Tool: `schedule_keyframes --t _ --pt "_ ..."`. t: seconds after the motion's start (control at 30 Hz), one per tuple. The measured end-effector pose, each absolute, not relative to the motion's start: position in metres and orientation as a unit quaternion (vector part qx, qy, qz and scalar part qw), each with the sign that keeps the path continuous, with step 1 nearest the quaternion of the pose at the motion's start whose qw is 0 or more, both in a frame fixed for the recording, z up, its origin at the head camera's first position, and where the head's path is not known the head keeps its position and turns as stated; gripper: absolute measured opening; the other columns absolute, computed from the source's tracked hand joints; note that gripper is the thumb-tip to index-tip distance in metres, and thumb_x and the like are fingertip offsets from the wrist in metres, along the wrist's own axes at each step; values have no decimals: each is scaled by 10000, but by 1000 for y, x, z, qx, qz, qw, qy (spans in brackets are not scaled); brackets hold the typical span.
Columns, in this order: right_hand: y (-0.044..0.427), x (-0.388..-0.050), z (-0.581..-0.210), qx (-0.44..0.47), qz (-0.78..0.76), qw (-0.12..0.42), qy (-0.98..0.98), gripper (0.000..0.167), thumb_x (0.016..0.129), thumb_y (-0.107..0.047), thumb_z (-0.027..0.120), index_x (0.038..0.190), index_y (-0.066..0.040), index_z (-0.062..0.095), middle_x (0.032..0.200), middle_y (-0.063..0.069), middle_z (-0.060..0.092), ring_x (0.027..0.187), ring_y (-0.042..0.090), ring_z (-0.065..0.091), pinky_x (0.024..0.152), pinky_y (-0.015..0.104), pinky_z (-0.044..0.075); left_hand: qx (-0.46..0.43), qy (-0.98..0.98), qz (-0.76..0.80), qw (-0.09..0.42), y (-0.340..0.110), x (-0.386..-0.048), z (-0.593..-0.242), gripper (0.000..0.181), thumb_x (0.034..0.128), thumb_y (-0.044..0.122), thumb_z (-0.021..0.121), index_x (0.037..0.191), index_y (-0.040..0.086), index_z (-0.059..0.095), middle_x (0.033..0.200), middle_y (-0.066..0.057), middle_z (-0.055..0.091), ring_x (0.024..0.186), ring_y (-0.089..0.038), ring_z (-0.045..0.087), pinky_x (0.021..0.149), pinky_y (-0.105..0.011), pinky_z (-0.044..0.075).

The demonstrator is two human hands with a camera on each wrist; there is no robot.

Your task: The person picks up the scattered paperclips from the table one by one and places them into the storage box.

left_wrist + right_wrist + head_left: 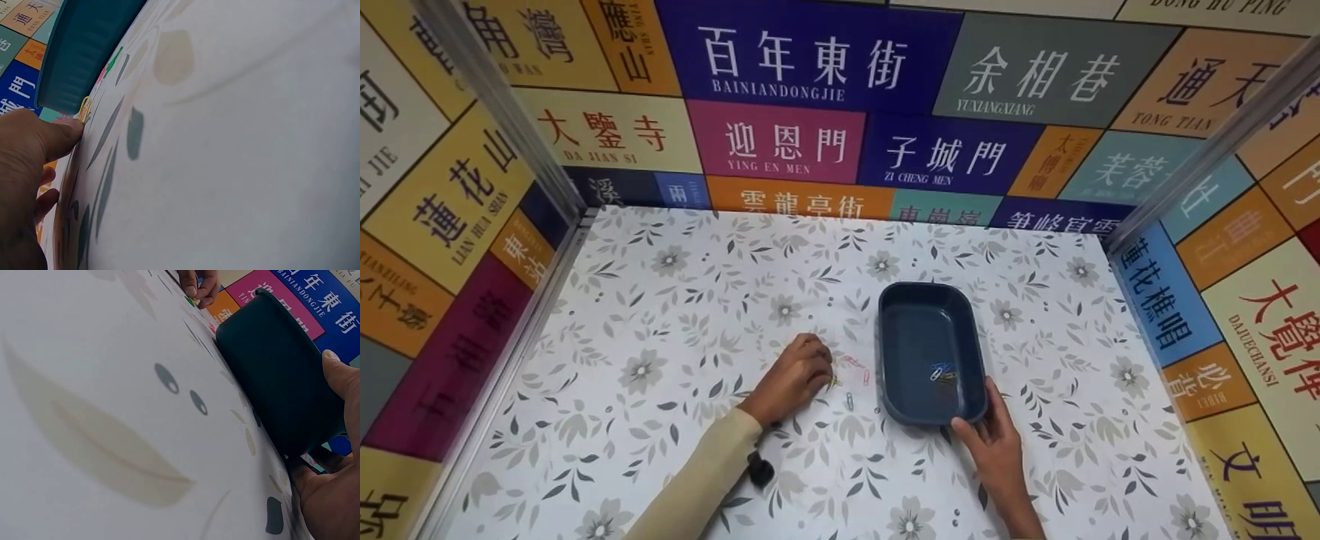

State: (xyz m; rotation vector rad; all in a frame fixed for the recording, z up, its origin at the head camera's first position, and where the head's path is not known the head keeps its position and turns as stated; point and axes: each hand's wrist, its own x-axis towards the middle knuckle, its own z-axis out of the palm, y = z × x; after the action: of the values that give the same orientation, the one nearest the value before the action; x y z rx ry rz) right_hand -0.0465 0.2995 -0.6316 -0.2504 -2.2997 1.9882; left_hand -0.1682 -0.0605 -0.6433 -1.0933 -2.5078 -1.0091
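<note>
The left hand (801, 375) is low over the patterned table, left of the bin; in the left wrist view its thumb and finger pinch a yellow paper clip (85, 107). Beside it lie a green paper clip (850, 401) and pinkish-red clips (866, 376). A dark blue-green bin (889, 352) stands to the right, holding several clips (937, 373), blue, white and yellowish. The right hand (996, 442) grips the bin's near right corner, thumb at the rim and fingers along the outer side, as the right wrist view also shows.
Walls with coloured panels of Chinese lettering (810, 60) enclose the table at the back and both sides. Metal frame posts (540, 142) stand at the corners. The table cover (720, 285) has a grey leaf and flower print. A dark round object (761, 469) sits at the left wrist.
</note>
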Motion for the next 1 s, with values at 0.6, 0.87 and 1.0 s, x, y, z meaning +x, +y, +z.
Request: schedule_keyframes --t 0.6,0.87,1.0 --pt "300 -47 -630 -77 653 43 -752 897 1038 -48 766 1758 -94 233 1813 99 235 1659 338 239 1184 134 346 -260 -850 -457 21 -64 -166 -626 39 1065 96 734 1038 97 762 1039 -14 711 1032 -198 637 956 -416 533" --pt "300 -47 -630 -78 644 46 -760 894 1037 -53 770 1756 -92 240 1805 115 251 1649 351 261 1165 118 356 -266 -844 -466 25 -58 -168 -617 49 1057 68 739 1028 49 773 1042 -73 740 1007 -249 698 922 -405 580" --pt "299 -47 -631 -76 647 51 -757 892 1032 -35 769 1753 -84 246 1803 127 257 1646 361 262 1167 125 359 -269 -839 -473 19 -55 -171 -612 53 1054 54 739 1029 40 783 1024 -83 747 956 -239 700 869 -385 590"
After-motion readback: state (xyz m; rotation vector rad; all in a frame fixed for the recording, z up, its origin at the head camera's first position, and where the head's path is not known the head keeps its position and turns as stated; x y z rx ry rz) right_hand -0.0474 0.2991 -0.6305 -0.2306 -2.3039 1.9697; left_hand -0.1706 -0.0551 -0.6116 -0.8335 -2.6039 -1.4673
